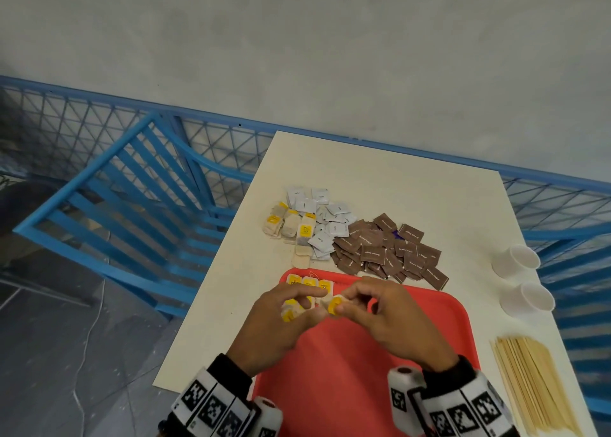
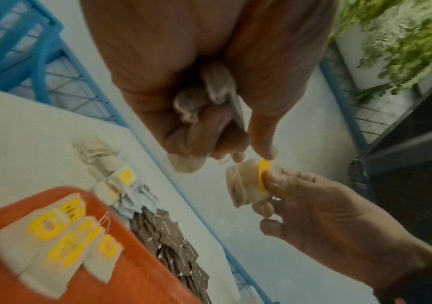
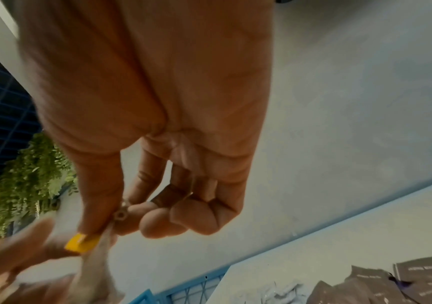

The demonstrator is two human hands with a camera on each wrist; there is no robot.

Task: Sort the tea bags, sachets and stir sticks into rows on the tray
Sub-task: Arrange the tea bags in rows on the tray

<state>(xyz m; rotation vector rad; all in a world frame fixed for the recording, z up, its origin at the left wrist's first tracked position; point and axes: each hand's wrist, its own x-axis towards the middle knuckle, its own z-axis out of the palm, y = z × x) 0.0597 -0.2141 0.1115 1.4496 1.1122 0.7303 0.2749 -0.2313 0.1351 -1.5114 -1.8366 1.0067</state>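
One item in transfer: tea bag point(image 2: 246, 185), held above the tray point(image 1: 347, 354), between both hands.
Right hand point(image 1: 393, 317): thumb and forefinger pinch the bag at its yellow tag.
Left hand point(image 1: 281, 321): curled round several spare tea bags; its thumb tip touches the same tag.
Placement relation: row of tea bags point(image 1: 309, 283) lies just beyond the fingers, at the tray's far-left corner; left hand nearer.
Counts: three bags in that row, others hidden; two paper cups point(image 1: 522, 276); loose tea bags, sachets and stir sticks point(image 1: 535, 383) too many to count.
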